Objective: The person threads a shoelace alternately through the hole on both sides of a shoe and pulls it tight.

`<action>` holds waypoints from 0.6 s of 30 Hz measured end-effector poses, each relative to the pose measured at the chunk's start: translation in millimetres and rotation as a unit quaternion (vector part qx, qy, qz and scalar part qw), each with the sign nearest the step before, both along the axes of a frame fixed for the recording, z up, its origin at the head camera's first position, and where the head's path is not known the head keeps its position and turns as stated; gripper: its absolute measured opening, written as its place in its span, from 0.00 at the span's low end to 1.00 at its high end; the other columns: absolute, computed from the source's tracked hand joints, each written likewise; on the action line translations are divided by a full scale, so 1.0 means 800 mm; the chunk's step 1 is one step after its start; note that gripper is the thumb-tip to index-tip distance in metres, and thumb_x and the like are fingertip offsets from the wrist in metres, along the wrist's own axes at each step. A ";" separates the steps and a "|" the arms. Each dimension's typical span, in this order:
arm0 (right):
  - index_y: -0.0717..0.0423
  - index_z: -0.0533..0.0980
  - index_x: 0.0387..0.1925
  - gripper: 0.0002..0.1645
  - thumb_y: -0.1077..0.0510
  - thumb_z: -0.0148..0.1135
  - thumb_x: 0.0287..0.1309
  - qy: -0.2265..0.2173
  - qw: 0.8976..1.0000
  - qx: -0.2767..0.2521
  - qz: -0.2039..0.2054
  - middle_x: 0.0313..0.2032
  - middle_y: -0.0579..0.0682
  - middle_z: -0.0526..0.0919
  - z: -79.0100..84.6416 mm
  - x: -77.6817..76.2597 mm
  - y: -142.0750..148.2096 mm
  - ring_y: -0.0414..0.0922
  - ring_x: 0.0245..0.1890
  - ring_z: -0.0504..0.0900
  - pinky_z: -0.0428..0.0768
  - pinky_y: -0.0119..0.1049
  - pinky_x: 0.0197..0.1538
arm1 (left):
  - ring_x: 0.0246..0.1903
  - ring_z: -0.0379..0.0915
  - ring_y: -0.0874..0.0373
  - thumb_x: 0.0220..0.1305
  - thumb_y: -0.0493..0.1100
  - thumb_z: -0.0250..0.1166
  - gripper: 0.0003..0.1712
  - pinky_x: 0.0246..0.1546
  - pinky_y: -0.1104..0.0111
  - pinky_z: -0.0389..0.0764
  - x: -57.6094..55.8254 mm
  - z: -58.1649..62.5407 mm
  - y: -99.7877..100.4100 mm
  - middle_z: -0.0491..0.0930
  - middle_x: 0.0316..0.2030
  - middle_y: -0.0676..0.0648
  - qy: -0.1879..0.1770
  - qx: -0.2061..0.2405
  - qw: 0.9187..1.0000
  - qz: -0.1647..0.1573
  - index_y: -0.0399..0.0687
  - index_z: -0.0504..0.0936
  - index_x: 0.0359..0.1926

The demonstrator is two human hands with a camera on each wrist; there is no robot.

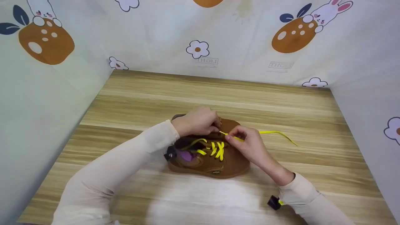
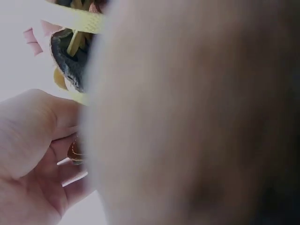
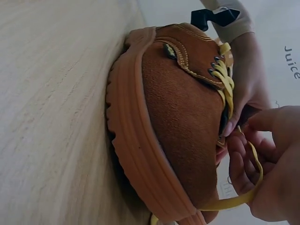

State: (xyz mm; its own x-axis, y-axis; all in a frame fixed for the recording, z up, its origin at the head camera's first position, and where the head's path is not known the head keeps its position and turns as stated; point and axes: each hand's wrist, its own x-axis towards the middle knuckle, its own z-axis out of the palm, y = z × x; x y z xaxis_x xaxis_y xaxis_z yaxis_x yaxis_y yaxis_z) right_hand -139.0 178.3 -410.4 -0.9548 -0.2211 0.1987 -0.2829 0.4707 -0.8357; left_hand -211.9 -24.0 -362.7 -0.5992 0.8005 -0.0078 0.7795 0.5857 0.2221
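Note:
Two brown shoes lie side by side on the table. The near shoe has a yellow lace crossed through its eyelets and a purple patch inside its opening. My left hand reaches over the far shoe, its thumb and fingers gripping the stitched leather edge of the eyelet flap. My right hand pinches a loose yellow lace close to its tip, beside the left thumb. That lace loops below the right hand in the right wrist view. Much of the left wrist view is blocked by a blurred brown surface.
The lace's other stretch trails rightward over the wood-grain table. Pale patterned sheets stand round the back and sides. Small black wrist devices sit at the left and right cuffs.

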 end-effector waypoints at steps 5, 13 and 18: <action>0.55 0.78 0.29 0.06 0.62 0.70 0.55 0.045 0.997 0.062 -0.018 0.24 0.45 0.84 -0.005 -0.004 -0.010 0.36 0.28 0.79 0.78 0.31 0.39 | 0.41 0.86 0.52 0.65 0.46 0.66 0.10 0.45 0.58 0.83 0.001 -0.002 -0.002 0.90 0.41 0.51 -0.002 0.007 1.000 0.003 0.51 0.90 0.43; 0.55 0.84 0.29 0.01 0.63 0.69 0.55 0.078 0.988 0.125 -0.033 0.25 0.46 0.88 -0.005 -0.006 -0.015 0.37 0.27 0.82 0.78 0.28 0.32 | 0.42 0.85 0.52 0.65 0.47 0.66 0.11 0.47 0.58 0.83 0.002 0.001 -0.001 0.89 0.42 0.50 -0.012 0.002 1.000 0.013 0.50 0.89 0.45; 0.54 0.82 0.26 0.03 0.63 0.68 0.52 0.121 0.984 0.124 -0.049 0.22 0.45 0.85 -0.004 -0.005 -0.017 0.35 0.22 0.78 0.75 0.27 0.28 | 0.44 0.85 0.52 0.66 0.47 0.66 0.12 0.48 0.58 0.83 0.002 0.002 -0.003 0.89 0.43 0.50 -0.012 0.000 1.000 0.017 0.51 0.89 0.46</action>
